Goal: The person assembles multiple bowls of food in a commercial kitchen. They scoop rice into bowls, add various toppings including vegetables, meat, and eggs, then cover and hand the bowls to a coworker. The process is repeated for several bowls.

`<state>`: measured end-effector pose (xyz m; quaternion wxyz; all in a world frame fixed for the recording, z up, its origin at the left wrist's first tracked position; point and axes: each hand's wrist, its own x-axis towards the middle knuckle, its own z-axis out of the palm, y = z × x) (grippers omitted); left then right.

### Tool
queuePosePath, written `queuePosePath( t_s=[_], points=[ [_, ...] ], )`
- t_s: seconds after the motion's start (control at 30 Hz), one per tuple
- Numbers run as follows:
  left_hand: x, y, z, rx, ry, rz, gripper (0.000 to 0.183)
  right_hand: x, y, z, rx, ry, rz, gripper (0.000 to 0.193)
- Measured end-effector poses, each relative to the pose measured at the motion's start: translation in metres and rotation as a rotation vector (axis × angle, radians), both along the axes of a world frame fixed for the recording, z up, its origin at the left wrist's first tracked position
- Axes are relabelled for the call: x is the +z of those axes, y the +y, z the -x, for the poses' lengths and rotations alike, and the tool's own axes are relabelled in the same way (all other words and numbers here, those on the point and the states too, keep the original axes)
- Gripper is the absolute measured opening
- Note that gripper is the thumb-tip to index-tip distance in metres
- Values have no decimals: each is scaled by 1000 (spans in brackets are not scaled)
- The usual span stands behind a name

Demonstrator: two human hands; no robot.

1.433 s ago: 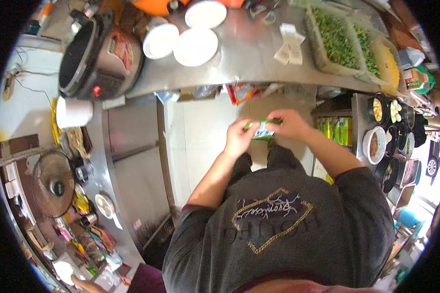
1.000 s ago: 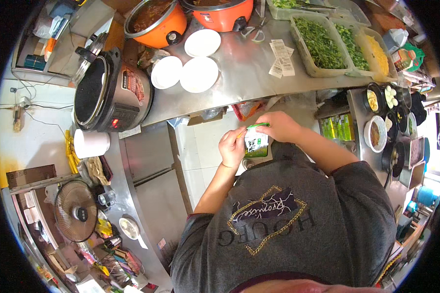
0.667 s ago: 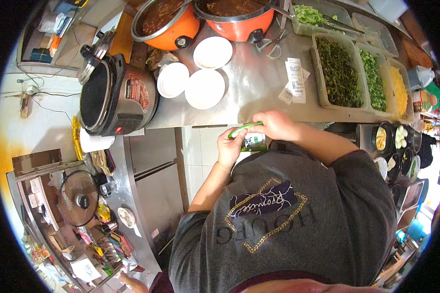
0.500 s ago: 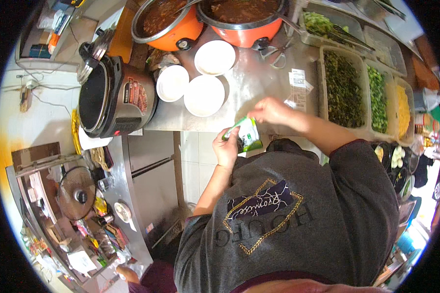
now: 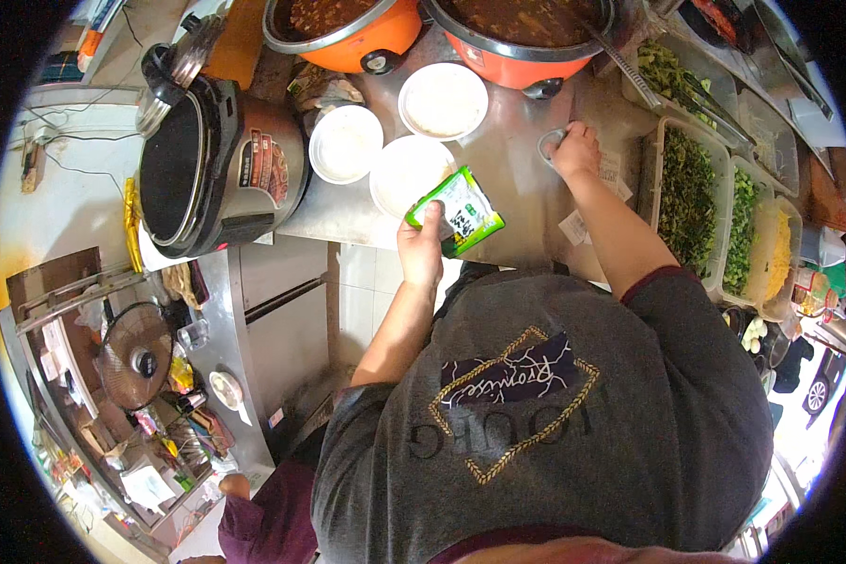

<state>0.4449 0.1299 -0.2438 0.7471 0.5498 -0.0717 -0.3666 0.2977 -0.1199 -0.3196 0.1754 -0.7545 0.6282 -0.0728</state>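
My left hand [image 5: 420,249] is closed on a green and white packet [image 5: 468,214], thumb on its front, held at the counter's near edge. From above, the packet overlaps part of the nearest white bowl [image 5: 399,179]. My right hand [image 5: 578,153] reaches onto the steel counter [image 5: 508,179], its fingers closed around a pair of scissors [image 5: 549,146]. A grey handle loop shows beside the fingers; most of the scissors is hidden. Two more white bowls, one at the left [image 5: 346,144] and one behind [image 5: 444,101], stand close by with pale contents.
Two orange pots [image 5: 376,38] [image 5: 508,64] of brown stew stand at the back, a ladle [image 5: 625,70] in the right one. Tubs of chopped greens [image 5: 691,197] line the right side. An open electric cooker [image 5: 263,169] stands left. Another person's hand [image 5: 235,486] shows lower left.
My right hand has left the packet's top edge, moved right and away from me, and taken hold of the scissors. My left hand has raised the packet and tilted its face into view.
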Motion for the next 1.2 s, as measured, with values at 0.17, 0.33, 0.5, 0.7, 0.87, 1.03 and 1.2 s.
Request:
queuePosePath(
  t_s=[0.17,0.33,0.5,0.7,0.87,1.03,1.2],
  points=[
    [-6,-17,-19,-125,-30,8,18,15,26,4,121,161,-162,59],
    [-8,-29,-30,-155,-17,9,17,32,23,5,134,196,-169,58],
    [-7,-31,-33,-130,0,30,17,47,27,27,78,-116,-541,60],
    [-11,-28,-33,-131,28,18,22,39,65,42,-41,-643,-884,56],
    [-12,-20,-39,-178,-15,40,17,63,67,58,90,-664,-864,53],
    [-7,-14,-43,-259,-17,31,19,103,57,68,388,-397,-853,65],
    [2,-15,-39,-326,-18,39,24,131,62,61,793,-122,-373,80]
  ],
)
